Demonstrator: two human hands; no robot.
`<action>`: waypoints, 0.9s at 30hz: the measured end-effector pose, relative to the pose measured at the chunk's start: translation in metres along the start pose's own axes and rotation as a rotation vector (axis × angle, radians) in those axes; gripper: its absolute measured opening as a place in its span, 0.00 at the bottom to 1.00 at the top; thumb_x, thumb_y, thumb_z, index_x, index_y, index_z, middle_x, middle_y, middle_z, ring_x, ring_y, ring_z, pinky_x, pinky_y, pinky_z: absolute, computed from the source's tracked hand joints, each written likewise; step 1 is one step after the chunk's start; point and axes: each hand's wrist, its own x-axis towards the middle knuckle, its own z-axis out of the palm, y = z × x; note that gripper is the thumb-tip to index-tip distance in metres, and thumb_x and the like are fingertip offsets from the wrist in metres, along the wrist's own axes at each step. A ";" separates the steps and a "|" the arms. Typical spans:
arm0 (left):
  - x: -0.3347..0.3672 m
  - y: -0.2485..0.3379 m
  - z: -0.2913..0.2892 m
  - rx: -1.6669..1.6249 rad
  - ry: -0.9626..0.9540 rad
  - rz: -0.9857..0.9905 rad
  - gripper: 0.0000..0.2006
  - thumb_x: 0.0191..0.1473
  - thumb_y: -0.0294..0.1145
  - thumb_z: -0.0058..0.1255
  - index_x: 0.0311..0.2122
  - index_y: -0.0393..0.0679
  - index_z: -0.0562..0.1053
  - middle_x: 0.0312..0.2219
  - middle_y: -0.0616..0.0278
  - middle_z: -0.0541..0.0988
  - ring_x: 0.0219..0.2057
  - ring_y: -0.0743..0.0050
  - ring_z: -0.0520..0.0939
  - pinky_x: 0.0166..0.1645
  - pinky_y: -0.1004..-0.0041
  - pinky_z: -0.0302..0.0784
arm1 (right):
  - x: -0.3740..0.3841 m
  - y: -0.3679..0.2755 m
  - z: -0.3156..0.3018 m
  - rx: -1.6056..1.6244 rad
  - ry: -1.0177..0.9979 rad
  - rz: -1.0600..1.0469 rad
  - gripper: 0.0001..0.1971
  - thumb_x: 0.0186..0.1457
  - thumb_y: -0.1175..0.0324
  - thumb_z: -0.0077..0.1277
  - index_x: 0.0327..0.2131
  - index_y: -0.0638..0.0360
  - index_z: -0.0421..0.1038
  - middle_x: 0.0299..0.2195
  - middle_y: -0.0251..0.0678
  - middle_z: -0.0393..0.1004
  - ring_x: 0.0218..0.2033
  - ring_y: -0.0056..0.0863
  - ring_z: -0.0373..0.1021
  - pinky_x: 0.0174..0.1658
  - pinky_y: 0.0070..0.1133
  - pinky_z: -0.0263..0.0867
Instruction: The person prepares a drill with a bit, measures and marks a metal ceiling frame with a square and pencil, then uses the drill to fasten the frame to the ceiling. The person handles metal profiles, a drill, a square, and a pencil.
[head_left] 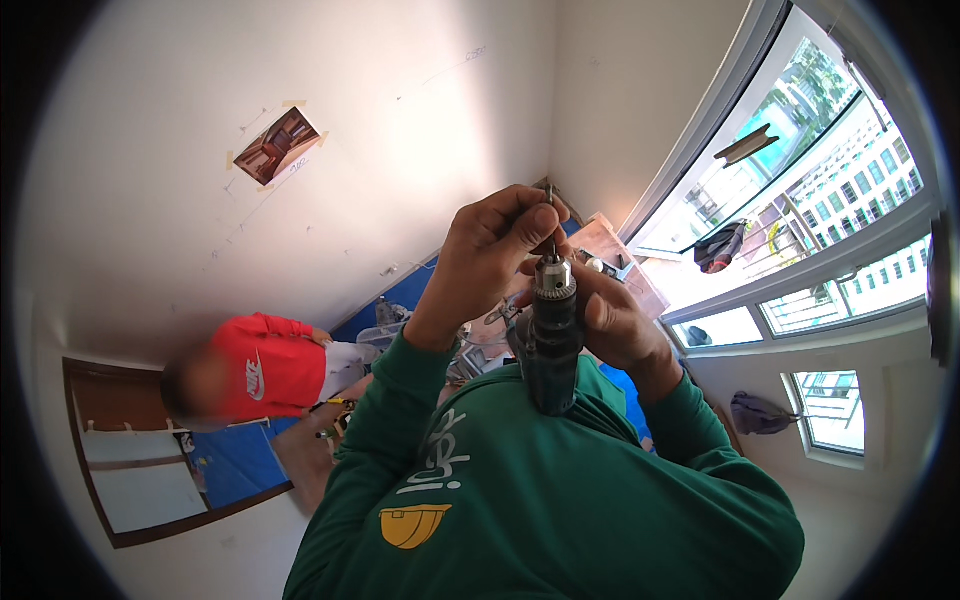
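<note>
Drill [555, 335]: left hand [485, 255] pinches its bit [550, 194]; right hand [625, 325] curls close, but I can't tell its grip.

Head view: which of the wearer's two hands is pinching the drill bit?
The left hand: it pinches the drill bit above the chuck, whereas the right hand sits lower, beside the drill.

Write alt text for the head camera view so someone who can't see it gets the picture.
A person's left hand pinches the thin bit of a dark power drill held in front of their green top, with the right hand beside the chuck. Another person in red is by a pale wall at left; large windows are at right.
</note>
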 end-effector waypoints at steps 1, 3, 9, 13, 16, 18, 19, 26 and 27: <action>-0.001 0.002 0.001 -0.014 -0.003 -0.027 0.11 0.70 0.33 0.54 0.45 0.33 0.78 0.31 0.62 0.82 0.36 0.79 0.82 0.43 0.74 0.81 | -0.002 -0.002 0.002 0.105 0.030 0.043 0.43 0.51 0.53 0.73 0.63 0.67 0.63 0.50 0.42 0.77 0.51 0.32 0.77 0.58 0.30 0.72; -0.001 0.001 0.001 0.019 -0.007 0.018 0.11 0.70 0.35 0.53 0.44 0.36 0.77 0.31 0.63 0.81 0.35 0.77 0.83 0.45 0.72 0.81 | -0.001 0.002 0.001 0.035 0.026 0.035 0.40 0.56 0.53 0.70 0.63 0.67 0.63 0.47 0.36 0.76 0.50 0.27 0.74 0.55 0.26 0.71; 0.000 -0.003 -0.002 0.004 0.017 0.026 0.11 0.70 0.33 0.54 0.45 0.35 0.78 0.31 0.62 0.82 0.35 0.79 0.82 0.44 0.74 0.81 | 0.003 0.005 0.005 -0.188 0.024 -0.093 0.39 0.60 0.52 0.66 0.65 0.67 0.63 0.47 0.35 0.76 0.51 0.25 0.73 0.56 0.25 0.69; 0.000 0.000 -0.006 0.017 0.008 -0.016 0.10 0.70 0.33 0.54 0.45 0.35 0.78 0.30 0.62 0.82 0.35 0.79 0.82 0.44 0.74 0.80 | 0.005 -0.006 0.012 0.046 0.058 0.075 0.42 0.56 0.55 0.71 0.66 0.67 0.61 0.42 0.29 0.74 0.46 0.19 0.72 0.51 0.22 0.70; 0.002 -0.001 -0.010 0.029 0.000 0.029 0.10 0.70 0.33 0.54 0.45 0.35 0.78 0.30 0.62 0.82 0.35 0.79 0.82 0.44 0.74 0.80 | 0.009 0.005 0.011 -0.150 0.084 -0.052 0.41 0.58 0.51 0.68 0.64 0.68 0.63 0.45 0.33 0.75 0.49 0.22 0.72 0.53 0.23 0.70; 0.002 -0.002 -0.015 -0.001 -0.020 0.013 0.10 0.71 0.33 0.53 0.45 0.36 0.77 0.33 0.62 0.81 0.37 0.75 0.83 0.46 0.72 0.82 | 0.012 0.012 0.006 -0.282 0.095 -0.048 0.39 0.61 0.49 0.65 0.64 0.68 0.63 0.46 0.35 0.76 0.51 0.23 0.72 0.54 0.24 0.69; 0.002 -0.002 -0.017 -0.016 -0.030 0.005 0.10 0.71 0.34 0.52 0.45 0.37 0.76 0.35 0.62 0.80 0.38 0.73 0.84 0.47 0.70 0.83 | 0.013 0.013 0.004 -0.347 0.100 -0.046 0.38 0.62 0.48 0.63 0.63 0.67 0.64 0.47 0.35 0.76 0.51 0.24 0.72 0.55 0.25 0.69; 0.001 -0.003 -0.021 -0.028 -0.041 -0.002 0.11 0.71 0.35 0.51 0.46 0.37 0.76 0.34 0.62 0.79 0.39 0.71 0.85 0.47 0.69 0.83 | 0.011 0.005 0.009 -0.104 0.046 0.022 0.40 0.61 0.55 0.66 0.67 0.68 0.59 0.52 0.33 0.74 0.51 0.22 0.71 0.58 0.25 0.66; 0.000 -0.003 -0.022 -0.024 -0.039 -0.007 0.11 0.71 0.35 0.51 0.46 0.37 0.75 0.34 0.62 0.79 0.39 0.71 0.85 0.47 0.69 0.83 | 0.013 0.006 0.014 -0.125 0.073 -0.015 0.40 0.61 0.54 0.66 0.67 0.69 0.60 0.52 0.33 0.74 0.51 0.22 0.71 0.59 0.25 0.66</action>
